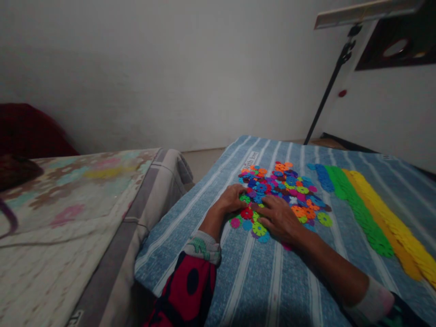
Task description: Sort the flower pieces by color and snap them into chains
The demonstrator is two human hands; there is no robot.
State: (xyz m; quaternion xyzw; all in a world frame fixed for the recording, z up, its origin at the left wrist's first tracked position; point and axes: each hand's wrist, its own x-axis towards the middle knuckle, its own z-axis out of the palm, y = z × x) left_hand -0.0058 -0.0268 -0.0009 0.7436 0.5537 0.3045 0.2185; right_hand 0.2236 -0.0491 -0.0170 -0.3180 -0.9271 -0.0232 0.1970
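A loose pile of colourful flower-shaped plastic discs (260,187) lies on a blue striped cloth (235,277). At the pile's left edge rests my left hand (233,200), its thumb and fingers apart around a green disc (244,198). My right hand (279,217) lies palm down over the near part of the pile, fingers stretched towards the left hand. Between and below the hands show a red disc (246,213) and a lime disc (259,228). Whatever sits under the right palm is hidden.
Right of the pile run overlapping rows of blue discs (324,178), green discs (366,215), orange discs (384,231) and yellow discs (398,222). A floral-covered bed (102,227) stands at left, across a gap. Behind, a black stand (325,97) holds a lamp-like bar (368,12).
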